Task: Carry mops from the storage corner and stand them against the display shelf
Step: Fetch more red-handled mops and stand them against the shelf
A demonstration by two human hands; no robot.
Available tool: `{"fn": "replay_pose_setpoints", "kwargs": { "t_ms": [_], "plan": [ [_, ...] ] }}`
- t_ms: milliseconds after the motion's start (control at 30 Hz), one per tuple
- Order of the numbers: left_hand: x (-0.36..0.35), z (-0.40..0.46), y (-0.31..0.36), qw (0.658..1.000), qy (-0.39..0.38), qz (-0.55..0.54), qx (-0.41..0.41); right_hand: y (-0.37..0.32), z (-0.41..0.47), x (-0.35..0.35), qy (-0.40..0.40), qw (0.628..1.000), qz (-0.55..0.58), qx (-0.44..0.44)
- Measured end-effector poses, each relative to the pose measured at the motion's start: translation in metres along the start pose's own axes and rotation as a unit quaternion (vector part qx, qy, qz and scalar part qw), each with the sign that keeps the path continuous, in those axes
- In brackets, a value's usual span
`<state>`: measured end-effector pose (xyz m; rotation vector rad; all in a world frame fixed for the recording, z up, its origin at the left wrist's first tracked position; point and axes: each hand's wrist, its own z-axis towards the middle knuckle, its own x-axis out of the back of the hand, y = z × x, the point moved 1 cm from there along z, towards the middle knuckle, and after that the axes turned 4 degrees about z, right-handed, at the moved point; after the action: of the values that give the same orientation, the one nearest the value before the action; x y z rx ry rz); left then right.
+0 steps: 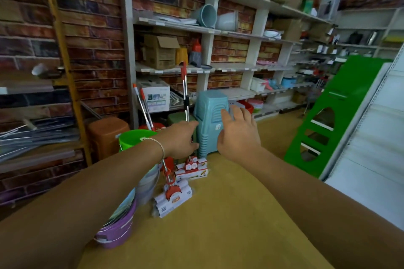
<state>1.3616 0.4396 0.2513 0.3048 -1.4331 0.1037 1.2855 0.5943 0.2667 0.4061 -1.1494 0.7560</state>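
My left hand point(181, 138) is closed around the metal pole of an upright mop point(185, 96) with a red grip on top; its packaged head point(192, 167) rests on the floor. Two more mops point(144, 108) lean left of it against the display shelf point(129, 50), and one packaged head point(173, 195) lies on the floor nearer me. My right hand point(237, 135) hovers with fingers spread in front of the stacked blue stools point(208, 116), holding nothing.
A green bucket point(133, 137) and stacked purple tubs point(118, 229) stand at the left. An orange stool point(107, 135) sits by the brick wall. A green panel point(323, 120) leans at the right beside a white shelf unit point(371, 159). Tan floor lies between.
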Motion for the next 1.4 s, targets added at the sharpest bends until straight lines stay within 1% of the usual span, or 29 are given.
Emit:
{"fn": "replay_pose_setpoints", "kwargs": {
  "t_ms": [167,300,633,800,1000,1100,1200,1400],
  "plan": [
    [0.013,0.086,-0.047,1.000,-0.015,0.011,-0.022,0.003,0.086,-0.018,-0.001,1.000,0.000,-0.028],
    [0.022,0.150,-0.079,0.999,-0.011,0.014,-0.030,0.009,0.142,-0.034,0.007,0.999,0.001,-0.054],
    [-0.013,0.271,-0.108,0.998,-0.025,-0.011,-0.063,0.046,0.245,-0.090,-0.011,0.997,-0.013,-0.076],
    [-0.031,0.347,-0.115,0.998,-0.028,0.003,-0.064,0.079,0.308,-0.125,-0.026,0.997,-0.005,-0.072],
    [-0.044,0.452,-0.128,0.999,-0.040,0.005,-0.029,0.136,0.404,-0.168,-0.040,0.998,0.016,-0.054],
    [-0.036,0.506,-0.134,0.999,-0.035,0.018,-0.014,0.169,0.453,-0.184,-0.031,0.999,0.016,-0.042],
    [-0.033,0.552,-0.134,1.000,-0.017,0.007,-0.015,0.202,0.498,-0.202,-0.017,0.999,0.013,-0.040],
    [-0.060,0.626,-0.145,0.999,-0.038,0.017,-0.010,0.239,0.556,-0.235,-0.042,0.998,0.018,-0.045]
  ]
}}
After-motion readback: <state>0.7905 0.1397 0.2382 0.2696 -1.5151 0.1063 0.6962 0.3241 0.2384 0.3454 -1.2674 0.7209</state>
